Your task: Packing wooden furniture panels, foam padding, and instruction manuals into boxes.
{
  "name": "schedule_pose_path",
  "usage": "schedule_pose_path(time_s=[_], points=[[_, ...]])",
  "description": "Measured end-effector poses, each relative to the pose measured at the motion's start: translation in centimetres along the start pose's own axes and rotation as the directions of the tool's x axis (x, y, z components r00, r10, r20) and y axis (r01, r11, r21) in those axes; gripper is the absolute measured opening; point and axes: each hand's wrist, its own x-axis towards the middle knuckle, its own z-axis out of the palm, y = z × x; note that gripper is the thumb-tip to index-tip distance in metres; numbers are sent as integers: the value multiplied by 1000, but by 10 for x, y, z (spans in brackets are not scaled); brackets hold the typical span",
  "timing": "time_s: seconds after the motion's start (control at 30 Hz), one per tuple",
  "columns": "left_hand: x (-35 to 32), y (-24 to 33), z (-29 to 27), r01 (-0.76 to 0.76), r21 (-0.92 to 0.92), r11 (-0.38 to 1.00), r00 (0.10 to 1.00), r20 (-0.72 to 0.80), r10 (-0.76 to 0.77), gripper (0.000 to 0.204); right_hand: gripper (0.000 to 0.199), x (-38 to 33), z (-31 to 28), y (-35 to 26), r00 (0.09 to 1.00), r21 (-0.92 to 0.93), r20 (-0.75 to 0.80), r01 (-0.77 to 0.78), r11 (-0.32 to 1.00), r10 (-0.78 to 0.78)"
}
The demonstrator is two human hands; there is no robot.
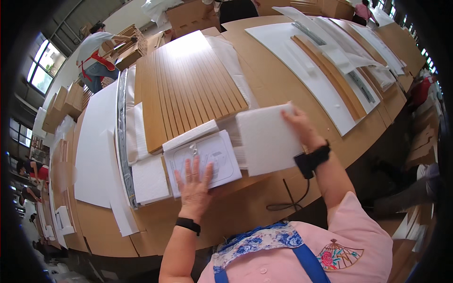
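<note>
The left hand lies flat on a clear plastic bag with white papers inside it. Its fingers are spread apart and press down on the bag, so the bag sits right under the palm and fingers and pokes out past the fingertips, away from the person. The bag is flat and shaped like a rectangle, with thin line drawings on the top paper and a few small metal bits showing near its far edge. It rests on the near end of a stack of light wooden boards on the big cardboard-covered table. The right hand holds a white foam pad by its far right corner. The fingers bend over that edge and grip it, and the rest of the pad spreads out to the left of the hand, toward the bag. The pad is square, plain white and a bit thick, and it sits just beside the bag. A white foam strip lies along the bag's far edge, touching it. Another flat white foam sheet lies just left of the bag. A black band is on the left wrist, and a black strap is on the right wrist.
</note>
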Motion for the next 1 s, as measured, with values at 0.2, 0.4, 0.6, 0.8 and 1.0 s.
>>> schedule_pose_path(time_s=[0.2,0.4,0.6,0.8,1.0], points=[[3,-11,14,274,-1,962,961,23,-274,103,34,72,58,46,997,-46,62,37,998,-35],[-10,-41,12,279,45,959,956,78,-282,106,30,82,95,54,984,-140,145,127,982,-106],[-22,-64,9,156,-97,983,978,-125,-167,86,50,90,53,67,929,107,348,-170,980,123],[-145,-265,22,935,-47,352,323,-300,-897,80,77,70,-3,36,961,-460,-87,-271,845,261],[-254,-369,80,751,-530,394,522,110,-846,96,63,38,-31,-22,849,-546,-425,36,837,-313]])
